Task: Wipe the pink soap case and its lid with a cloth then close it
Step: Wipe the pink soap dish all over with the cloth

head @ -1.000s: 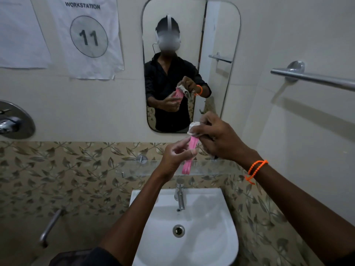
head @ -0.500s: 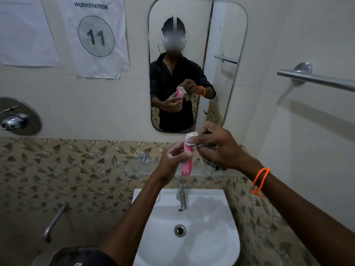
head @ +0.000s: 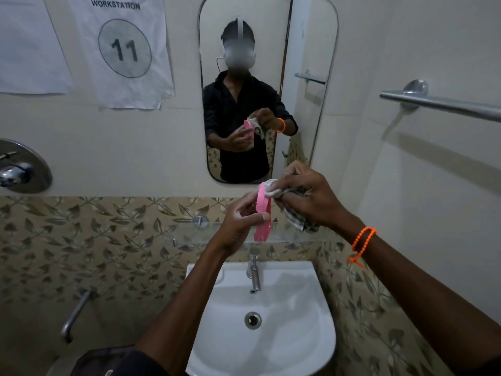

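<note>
While left grip (head: 238, 221) pinches pink piece (head: 262, 213) — cloth (head: 287, 202) touching

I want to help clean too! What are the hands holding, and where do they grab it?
The left hand grips the pink soap-case piece around its middle. The right hand holds a bunched cloth, pressing it on the piece's top.

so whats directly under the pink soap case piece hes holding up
Below the pink plastic soap case piece, gripped by the left hand, lie the clear glass shelf, chrome tap and white basin. The hands hide part of the shelf.
</note>
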